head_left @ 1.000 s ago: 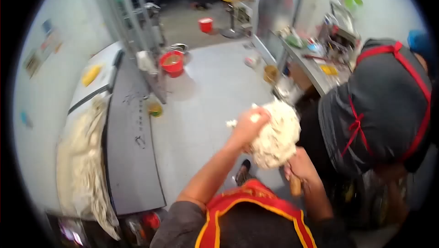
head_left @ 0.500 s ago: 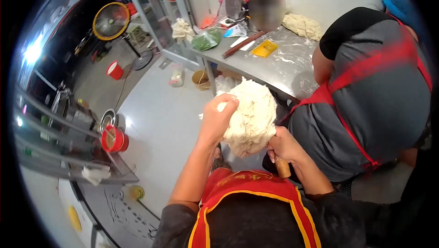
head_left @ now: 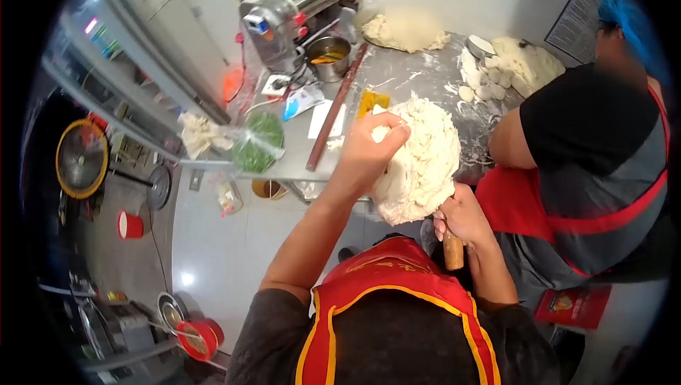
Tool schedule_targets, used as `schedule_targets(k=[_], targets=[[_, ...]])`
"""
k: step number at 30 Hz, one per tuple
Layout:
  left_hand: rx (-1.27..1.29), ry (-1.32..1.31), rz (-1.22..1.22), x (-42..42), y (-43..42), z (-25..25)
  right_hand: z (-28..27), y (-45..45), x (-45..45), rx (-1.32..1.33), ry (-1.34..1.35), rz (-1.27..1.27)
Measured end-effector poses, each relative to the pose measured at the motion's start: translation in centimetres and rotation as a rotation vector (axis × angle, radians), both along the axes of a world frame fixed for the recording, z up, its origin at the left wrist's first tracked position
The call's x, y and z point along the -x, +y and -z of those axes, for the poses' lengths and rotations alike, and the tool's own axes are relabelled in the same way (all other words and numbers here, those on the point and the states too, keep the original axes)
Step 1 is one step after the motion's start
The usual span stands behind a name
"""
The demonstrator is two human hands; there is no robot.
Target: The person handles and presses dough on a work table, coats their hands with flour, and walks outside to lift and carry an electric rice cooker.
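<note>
A large, rough lump of pale dough [head_left: 422,161] is held up in front of me, overlapping the near edge of the metal table. My left hand [head_left: 376,145] is closed on its left side, with dough showing between thumb and fingers. At the lower right of the lump, my right hand [head_left: 464,216] wraps round a wooden handle [head_left: 453,254] that points down toward me. Whatever the handle belongs to is hidden behind the hand and dough. A yellow packet [head_left: 370,103] lies on the table just behind the lump.
A dough roller machine [head_left: 284,23], a steel pot [head_left: 328,58], a long brown stick [head_left: 337,108] and a bag of greens [head_left: 258,145] occupy the table's left. More dough [head_left: 404,32] and several small dough pieces [head_left: 486,83] lie farther back. A co-worker [head_left: 574,151] stands close on my right.
My view has swung rightward toward the table. Both hands have brought the dough up and forward to the table's edge, keeping the same grips. The co-worker has shifted, and the dough pieces now show.
</note>
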State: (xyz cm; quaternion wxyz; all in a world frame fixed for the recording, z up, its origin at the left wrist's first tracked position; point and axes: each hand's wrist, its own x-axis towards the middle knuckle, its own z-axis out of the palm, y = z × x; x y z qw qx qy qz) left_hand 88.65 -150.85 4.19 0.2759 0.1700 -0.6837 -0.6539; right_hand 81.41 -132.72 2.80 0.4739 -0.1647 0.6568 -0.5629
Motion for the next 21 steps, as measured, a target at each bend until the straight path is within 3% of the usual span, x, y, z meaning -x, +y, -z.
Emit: schedule_targets(k=[8,12,18,21], targets=[[0.184,0.011,0.127,12.8,-7.8,1.2,2.6,-7.2,10.1,0.055,0.071,0.175],[0.018,-0.094,0.191,18.2,-10.5,0.8,3.0,-10.1,14.9,0.072,0.081,0.232],[0.219,-0.034,0.221,25.9,-12.7,3.4,4.7,-12.1,20.0,0.067,0.077,0.399],[0.07,-0.083,0.429,30.4,-14.8,1.4,4.3,-14.1,23.7,0.073,0.12,0.494]])
